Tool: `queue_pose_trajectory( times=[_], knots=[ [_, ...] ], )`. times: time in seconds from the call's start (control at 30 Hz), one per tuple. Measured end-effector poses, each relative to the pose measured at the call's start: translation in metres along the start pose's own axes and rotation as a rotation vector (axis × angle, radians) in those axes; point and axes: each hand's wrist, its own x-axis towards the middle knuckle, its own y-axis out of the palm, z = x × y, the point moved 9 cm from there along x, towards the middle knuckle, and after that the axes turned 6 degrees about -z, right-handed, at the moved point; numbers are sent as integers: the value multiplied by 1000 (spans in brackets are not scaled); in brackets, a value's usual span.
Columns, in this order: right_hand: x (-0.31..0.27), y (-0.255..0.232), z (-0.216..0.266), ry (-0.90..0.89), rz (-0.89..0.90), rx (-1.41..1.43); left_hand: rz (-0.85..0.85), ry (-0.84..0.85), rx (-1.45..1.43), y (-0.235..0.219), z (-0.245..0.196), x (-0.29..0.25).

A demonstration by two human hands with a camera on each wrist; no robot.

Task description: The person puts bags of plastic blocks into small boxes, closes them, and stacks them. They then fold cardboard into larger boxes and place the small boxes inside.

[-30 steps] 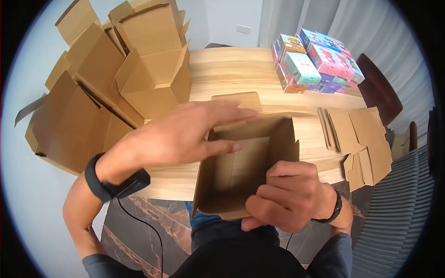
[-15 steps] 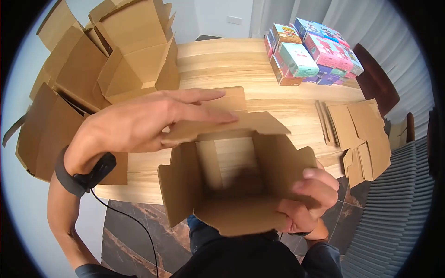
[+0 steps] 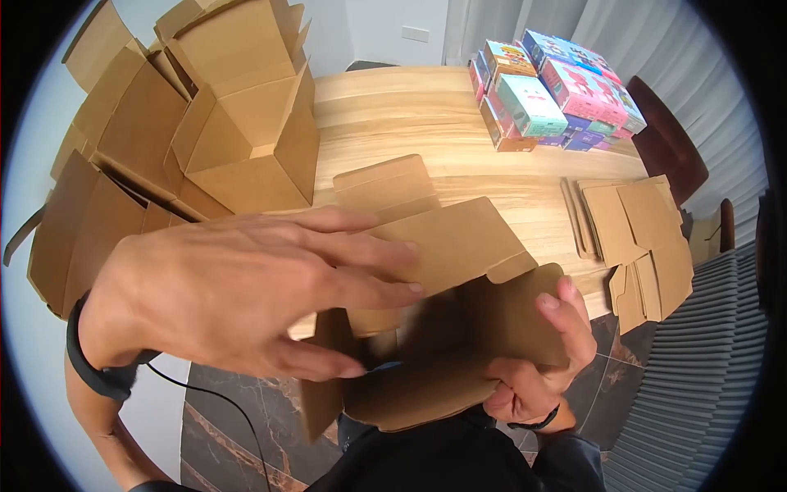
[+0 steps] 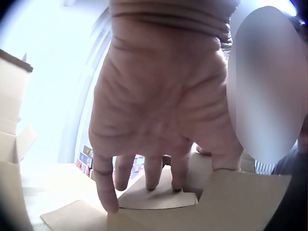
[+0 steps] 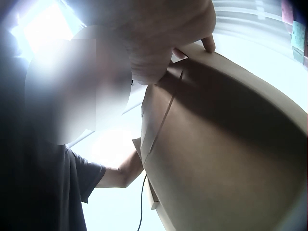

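Note:
A cardboard box (image 3: 418, 398) with raised flaps stands at the near table edge, its opening facing up toward me. Over its far left side reaches my left hand (image 3: 238, 287), fingers spread and fairly straight, touching the far flap (image 3: 467, 238), which leans in over the opening. In the left wrist view the palm and long fingers of that hand (image 4: 159, 101) hang over the flap edges. My right hand (image 3: 549, 353) holds the box at its near right corner, thumb and fingers on the edges. The right wrist view shows the box's outer wall (image 5: 221, 159) below that hand.
Several opened cardboard boxes (image 3: 270, 164) crowd the table's left side. Stacked colourful small boxes (image 3: 574, 94) stand at the back right. Flattened cardboard (image 3: 643, 221) lies at the right edge of the wooden table (image 3: 377, 107). A dark chair (image 3: 668, 139) is behind.
My left hand came away from the opening to the far flap, then moved nearer as the flap folded inward. My right hand shifted from the near rim to the right corner.

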Motion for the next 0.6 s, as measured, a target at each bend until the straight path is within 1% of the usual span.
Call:
queue_pose_trajectory(
  times=[0.03, 0.13, 0.2, 0.23, 0.27, 0.3, 0.33, 0.37, 0.43, 0.47, 0.5, 0.53, 0.6],
  knots=[
    [0, -1, -1, 25, -23, 8, -3, -1, -4, 1, -2, 3],
    [-3, -7, -4, 49, -53, 9, -81, 97, 108, -8, -17, 7],
    [-6, -8, -5, 78, -73, -16, -119, -42, -58, -19, -12, 10],
    [-6, -4, -1, 37, -67, 37, -108, -33, -59, -17, -20, 15],
    [-6, -2, 3, -11, -54, 94, -57, -194, 69, -9, -15, 19],
    [-1, 1, 6, -26, 9, 71, -36, -281, 125, -1, -11, 17],
    [-2, 1, 8, -25, 18, 79, -10, -367, 183, 6, -8, 14],
    [-2, 1, 8, -13, 0, 17, -72, -290, 338, 7, -16, 14],
    [-2, 0, 5, 5, -27, -44, -125, -211, 500, 8, -13, 12],
    [-3, -1, 0, 49, -14, -11, -97, -105, 423, 14, -10, 6],
    [-4, 0, -4, 91, 3, 24, -87, -57, 383, 21, -7, 5],
    [-4, 1, -3, 88, 3, 30, -75, -8, 343, 29, -4, 4],
    [-5, -1, -4, 120, -43, -29, -345, -67, 8, 18, 8, 7]
  ],
)
